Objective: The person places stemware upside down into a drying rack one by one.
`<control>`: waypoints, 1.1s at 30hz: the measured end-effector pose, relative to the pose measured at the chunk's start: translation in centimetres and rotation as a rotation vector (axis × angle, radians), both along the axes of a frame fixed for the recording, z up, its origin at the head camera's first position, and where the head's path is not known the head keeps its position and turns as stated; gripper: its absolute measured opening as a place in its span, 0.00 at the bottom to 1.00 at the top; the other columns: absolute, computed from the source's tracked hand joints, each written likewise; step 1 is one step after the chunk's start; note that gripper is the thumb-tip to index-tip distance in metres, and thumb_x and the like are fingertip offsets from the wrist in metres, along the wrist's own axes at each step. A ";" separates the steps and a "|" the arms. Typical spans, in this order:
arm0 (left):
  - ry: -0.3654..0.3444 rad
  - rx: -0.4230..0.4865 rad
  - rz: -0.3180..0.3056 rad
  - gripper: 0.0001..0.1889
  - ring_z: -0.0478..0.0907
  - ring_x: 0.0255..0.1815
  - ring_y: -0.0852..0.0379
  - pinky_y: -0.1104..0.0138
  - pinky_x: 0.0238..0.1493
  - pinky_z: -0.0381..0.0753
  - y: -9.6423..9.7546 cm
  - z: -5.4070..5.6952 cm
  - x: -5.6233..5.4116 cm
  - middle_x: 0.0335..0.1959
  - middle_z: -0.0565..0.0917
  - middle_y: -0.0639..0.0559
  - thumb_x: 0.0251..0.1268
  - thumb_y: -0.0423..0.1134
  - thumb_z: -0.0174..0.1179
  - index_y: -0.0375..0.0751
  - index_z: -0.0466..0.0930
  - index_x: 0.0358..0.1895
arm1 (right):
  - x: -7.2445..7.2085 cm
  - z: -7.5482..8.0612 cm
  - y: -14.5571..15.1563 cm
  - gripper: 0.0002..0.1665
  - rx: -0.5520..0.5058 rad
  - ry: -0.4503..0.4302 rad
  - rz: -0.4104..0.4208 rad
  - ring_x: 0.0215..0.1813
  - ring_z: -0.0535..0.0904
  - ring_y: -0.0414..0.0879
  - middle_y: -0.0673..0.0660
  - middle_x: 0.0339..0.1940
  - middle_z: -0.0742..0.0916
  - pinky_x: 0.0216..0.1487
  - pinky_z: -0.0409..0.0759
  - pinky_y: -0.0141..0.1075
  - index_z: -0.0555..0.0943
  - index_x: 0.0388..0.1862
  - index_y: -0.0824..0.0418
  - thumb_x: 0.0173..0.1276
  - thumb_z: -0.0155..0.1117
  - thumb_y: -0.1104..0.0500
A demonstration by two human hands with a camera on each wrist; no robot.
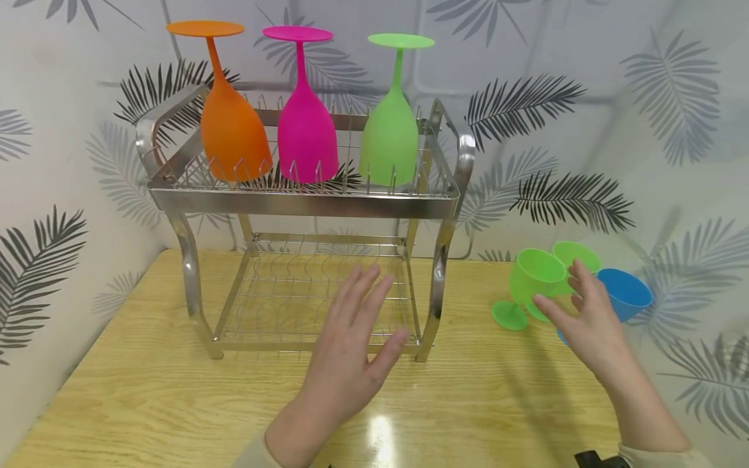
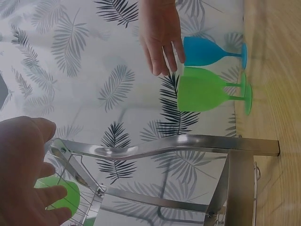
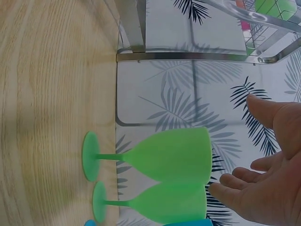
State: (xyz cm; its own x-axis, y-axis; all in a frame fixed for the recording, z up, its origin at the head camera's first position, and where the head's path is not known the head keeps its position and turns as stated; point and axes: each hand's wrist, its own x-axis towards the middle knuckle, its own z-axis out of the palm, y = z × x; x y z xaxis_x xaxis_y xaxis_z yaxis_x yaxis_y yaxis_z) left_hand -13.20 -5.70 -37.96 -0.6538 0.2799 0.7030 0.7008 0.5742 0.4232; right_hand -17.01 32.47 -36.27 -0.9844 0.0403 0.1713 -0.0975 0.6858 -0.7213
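Observation:
My right hand (image 1: 588, 318), fingers apart and nothing held, hovers by the stemmed goblets on the right. There, two green goblets, one in front (image 1: 529, 279) and one behind (image 1: 576, 255), stand upright with a blue goblet (image 1: 626, 292) partly hidden by that hand. In the right wrist view its fingertips come close to the rim of a green goblet (image 3: 171, 202). My left hand (image 1: 345, 351), empty with fingers spread, is raised before the metal dish rack (image 1: 304, 205). Upside down on its top tier sit an orange goblet (image 1: 234, 133), a pink goblet (image 1: 307, 136) and a green goblet (image 1: 391, 140).
The rack's lower tier (image 1: 316, 299) is a wire grid close over the wooden table (image 1: 146, 390). A leaf-patterned covering (image 1: 526, 58) lines the wall behind and at both sides. The goblets on the right stand near the table's back right corner.

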 end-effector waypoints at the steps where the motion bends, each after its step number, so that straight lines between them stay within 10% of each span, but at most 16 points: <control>1: -0.018 -0.001 -0.005 0.38 0.50 0.90 0.36 0.33 0.83 0.57 0.0 -0.1 0.0 0.89 0.60 0.41 0.90 0.63 0.45 0.42 0.60 0.88 | 0.0 -0.1 0.1 0.63 -0.004 -0.004 -0.003 0.86 0.51 0.81 0.78 0.89 0.47 0.78 0.60 0.76 0.33 0.93 0.64 0.85 0.65 0.43; 10: -0.168 -0.011 -0.026 0.37 0.49 0.91 0.39 0.33 0.83 0.58 0.6 -1.0 0.1 0.90 0.58 0.46 0.88 0.59 0.53 0.45 0.59 0.89 | -0.6 -0.9 0.4 0.64 -0.010 -0.038 -0.024 0.83 0.52 0.84 0.79 0.89 0.47 0.75 0.62 0.79 0.32 0.93 0.63 0.85 0.65 0.41; 33: -0.288 0.001 -0.083 0.39 0.46 0.92 0.46 0.37 0.84 0.57 1.4 -2.5 -0.2 0.91 0.56 0.49 0.87 0.55 0.56 0.45 0.56 0.90 | -2.3 -2.0 1.0 0.66 -0.086 -0.053 -0.068 0.84 0.51 0.83 0.74 0.91 0.46 0.76 0.63 0.78 0.31 0.93 0.59 0.83 0.67 0.40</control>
State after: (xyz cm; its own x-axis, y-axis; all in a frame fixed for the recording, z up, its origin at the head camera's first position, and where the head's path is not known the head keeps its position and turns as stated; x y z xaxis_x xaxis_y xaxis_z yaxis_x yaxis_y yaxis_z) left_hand -13.36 -4.29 -40.50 -0.8017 0.3398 0.4918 0.5958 0.5197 0.6122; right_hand -19.35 33.43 -38.26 -0.9864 0.1200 0.1120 -0.0127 0.6246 -0.7809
